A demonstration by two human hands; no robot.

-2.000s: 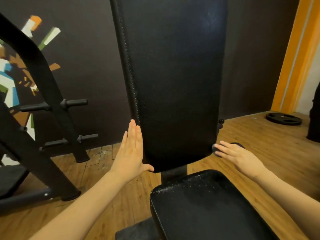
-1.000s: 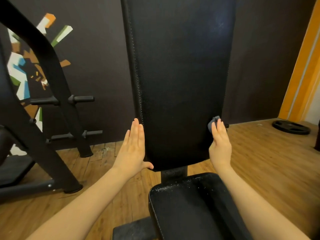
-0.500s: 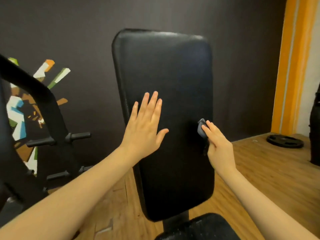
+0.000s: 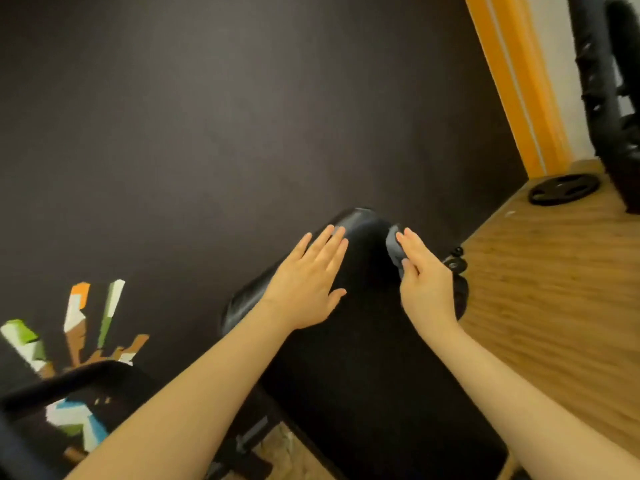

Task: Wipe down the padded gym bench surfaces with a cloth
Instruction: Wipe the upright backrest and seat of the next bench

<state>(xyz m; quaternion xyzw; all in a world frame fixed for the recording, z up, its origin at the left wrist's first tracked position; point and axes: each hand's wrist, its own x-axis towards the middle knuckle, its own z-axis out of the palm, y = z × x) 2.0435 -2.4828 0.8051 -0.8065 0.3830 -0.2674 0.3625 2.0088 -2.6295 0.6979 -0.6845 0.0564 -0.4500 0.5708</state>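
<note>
Grey cloth (image 4: 394,249) sits at the top right corner of the black padded backrest (image 4: 363,358), pressed there under the straight fingers of the right hand (image 4: 424,282). Left hand (image 4: 308,282) lies flat and released near the pad's upper left edge. A weight plate (image 4: 563,193) rests on the wooden floor (image 4: 554,306) by the dark wall (image 4: 242,116).

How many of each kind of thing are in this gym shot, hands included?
Hands: 2, the left hand flat on the pad and the right hand pressing the cloth
Cloths: 1, a grey cloth
Bench back pads: 1, black back pad
Weight plates: 1, weight plate on the floor
Total: 5
</note>
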